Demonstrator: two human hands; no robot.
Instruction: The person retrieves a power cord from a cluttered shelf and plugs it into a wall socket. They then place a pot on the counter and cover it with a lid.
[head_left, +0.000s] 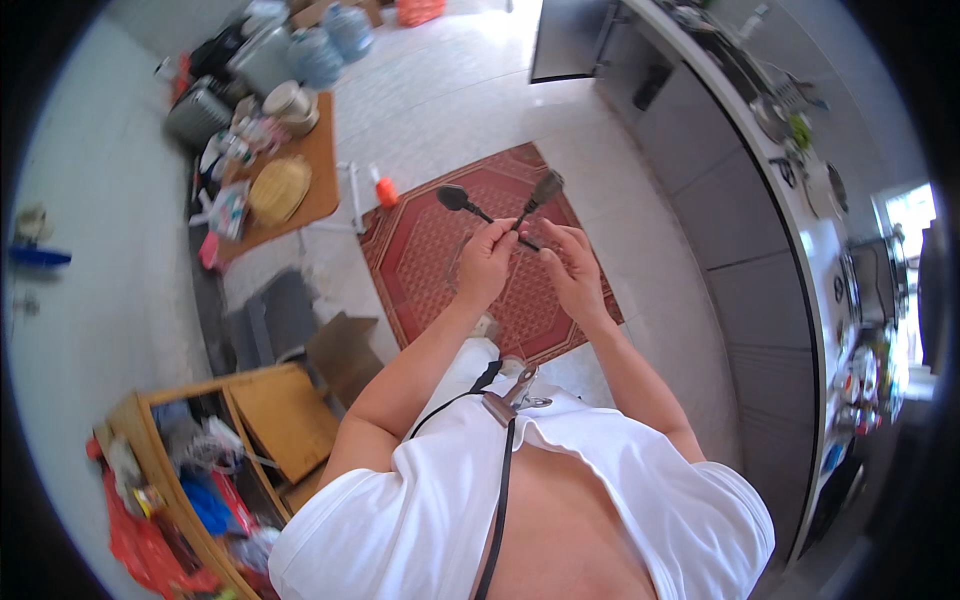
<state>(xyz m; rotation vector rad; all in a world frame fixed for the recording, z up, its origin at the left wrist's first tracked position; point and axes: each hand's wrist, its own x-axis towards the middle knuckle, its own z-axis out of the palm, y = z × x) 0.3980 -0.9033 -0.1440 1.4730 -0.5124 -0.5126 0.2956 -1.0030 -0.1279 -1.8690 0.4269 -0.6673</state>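
Note:
Ahead of my body, my left hand (486, 262) pinches what looks like a black power cord (480, 214) between thumb and fingers. Two dark ends rise beyond the fingertips and cross: a flat, rounded black plug (452, 197) on the left and a dark grey-black connector (546, 187) on the right. A short black length runs from the left fingers towards my right thumb. My right hand (576, 274) is close by on the right, thumb and forefinger apart. Whether it grips the cord is hidden.
Under my hands lies a red patterned mat (420, 262) on pale floor tiles. An orange-capped bottle (386, 191) is beside it. To the left are a cluttered wooden table (326, 172) and an open wooden cabinet (187, 390). Along the right runs a grey-fronted counter (765, 300).

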